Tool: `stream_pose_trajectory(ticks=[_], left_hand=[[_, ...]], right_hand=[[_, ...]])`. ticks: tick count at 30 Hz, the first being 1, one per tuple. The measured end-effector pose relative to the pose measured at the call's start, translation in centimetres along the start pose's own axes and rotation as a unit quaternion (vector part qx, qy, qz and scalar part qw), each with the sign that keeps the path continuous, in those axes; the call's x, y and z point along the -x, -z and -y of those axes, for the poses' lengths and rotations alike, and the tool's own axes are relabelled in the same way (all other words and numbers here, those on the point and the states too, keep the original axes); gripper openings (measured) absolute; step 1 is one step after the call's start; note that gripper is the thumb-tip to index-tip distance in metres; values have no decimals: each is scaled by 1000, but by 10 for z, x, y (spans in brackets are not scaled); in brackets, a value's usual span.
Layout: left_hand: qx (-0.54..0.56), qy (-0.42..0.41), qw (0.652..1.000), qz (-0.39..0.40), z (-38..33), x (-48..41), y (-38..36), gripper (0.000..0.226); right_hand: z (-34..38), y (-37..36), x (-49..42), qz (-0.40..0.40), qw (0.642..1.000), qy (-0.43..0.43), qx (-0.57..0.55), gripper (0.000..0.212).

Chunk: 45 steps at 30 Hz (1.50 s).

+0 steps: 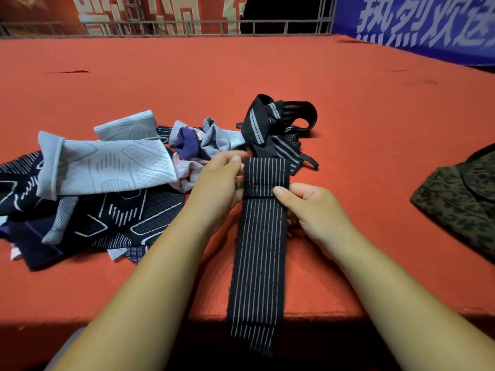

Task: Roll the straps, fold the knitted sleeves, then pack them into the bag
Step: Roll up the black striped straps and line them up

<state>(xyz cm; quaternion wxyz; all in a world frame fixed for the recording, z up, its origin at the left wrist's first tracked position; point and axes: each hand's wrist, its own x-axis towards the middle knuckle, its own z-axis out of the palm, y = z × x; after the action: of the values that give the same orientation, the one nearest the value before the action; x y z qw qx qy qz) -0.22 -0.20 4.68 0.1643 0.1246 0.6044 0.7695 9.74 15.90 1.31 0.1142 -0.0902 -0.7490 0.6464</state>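
A black strap with thin grey stripes (257, 250) lies lengthwise on the red table, its near end hanging over the front edge. Its far end is rolled into a flat roll (266, 176). My left hand (218, 183) pinches the roll's left side, and my right hand (313, 207) grips its right side with the thumb on top. Just behind the roll lies a tangle of more black striped straps (273, 124). To the left sits a heap of knitted sleeves: light grey ones (107, 167) on top of dark navy patterned ones (120, 218).
A camouflage-patterned bag (460, 202) lies at the right edge of the red table (267, 68). A metal railing (187, 25) and banners stand behind the table's far edge. The table's front edge runs just below my forearms.
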Motion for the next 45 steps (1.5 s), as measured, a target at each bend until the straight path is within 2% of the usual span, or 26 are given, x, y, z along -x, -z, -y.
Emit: stream_pose_trajectory(ticks=[2, 5, 8, 11, 16, 23, 27, 31, 34, 38, 41, 43, 45], left_hand=[[-20, 33, 999, 22, 3, 0, 2, 38], [-128, 41, 989, 58, 9, 5, 7, 28], [-106, 28, 991, 79, 13, 7, 10, 20], [-90, 0, 993, 73, 15, 4, 10, 19], [-75, -35, 994, 65, 20, 0, 8, 22], [-81, -1, 994, 75, 13, 4, 14, 36], [-46, 8, 997, 65, 8, 7, 13, 40], [-58, 33, 996, 52, 11, 5, 11, 18], [-116, 42, 990, 69, 13, 6, 11, 24], [-75, 15, 995, 61, 13, 10, 7, 19], [-26, -6, 999, 28, 11, 10, 3, 20], [-30, -13, 999, 22, 12, 9, 3, 20], [-48, -2, 998, 32, 14, 7, 6, 21]], right_hand=[[1, 0, -1, -24, 1000, 13, 4, 46], [-2, 0, -5, -45, 999, 17, 9, 38], [-4, 0, -7, -52, 999, 7, 6, 33], [-4, -2, -9, -30, 998, -4, -55, 14], [0, -4, -10, -6, 978, -46, -203, 38], [5, 4, -12, -14, 962, -61, -267, 31], [3, 4, -10, -8, 976, -25, -215, 21], [-3, 5, -11, -42, 993, 32, -110, 30], [-1, 6, -11, -56, 994, 59, -79, 37], [0, 3, -13, -56, 990, 10, -126, 34], [-1, 3, -11, 23, 996, -51, -76, 13], [-5, 5, -9, 49, 997, -55, -14, 22], [-10, 7, -12, 32, 999, -42, 14, 28]])
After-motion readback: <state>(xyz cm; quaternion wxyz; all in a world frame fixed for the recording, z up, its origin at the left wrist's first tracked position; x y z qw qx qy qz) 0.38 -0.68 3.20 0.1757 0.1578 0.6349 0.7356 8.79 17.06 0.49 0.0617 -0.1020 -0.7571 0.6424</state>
